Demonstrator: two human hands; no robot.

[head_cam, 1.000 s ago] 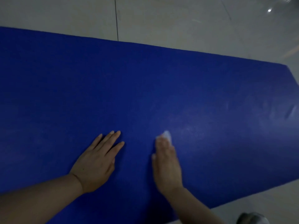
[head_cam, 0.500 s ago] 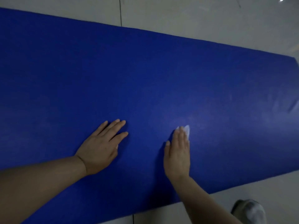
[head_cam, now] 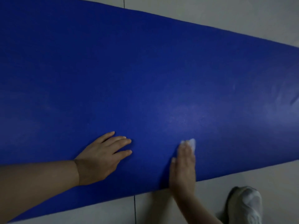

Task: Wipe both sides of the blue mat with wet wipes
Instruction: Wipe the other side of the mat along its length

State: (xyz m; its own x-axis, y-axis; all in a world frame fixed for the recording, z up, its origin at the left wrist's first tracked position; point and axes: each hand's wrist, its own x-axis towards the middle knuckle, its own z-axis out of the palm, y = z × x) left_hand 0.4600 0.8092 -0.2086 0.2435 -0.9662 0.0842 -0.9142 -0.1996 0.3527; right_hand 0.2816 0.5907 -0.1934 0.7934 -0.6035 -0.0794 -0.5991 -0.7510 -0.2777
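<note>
left hand point(head_cam: 100, 159) flat on blue mat point(head_cam: 145, 70), grip open, right hand point(head_cam: 183, 165) flat, pressing wet wipe point(head_cam: 191, 143) under straight fingers

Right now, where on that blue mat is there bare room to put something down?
Most of the blue mat is bare: the whole stretch beyond the fingertips up to its far edge, and the right part past the wet wipe. It is crowded only near the front edge, where the left hand lies flat and the right hand presses the wipe. A narrow bare strip lies between them.
</note>
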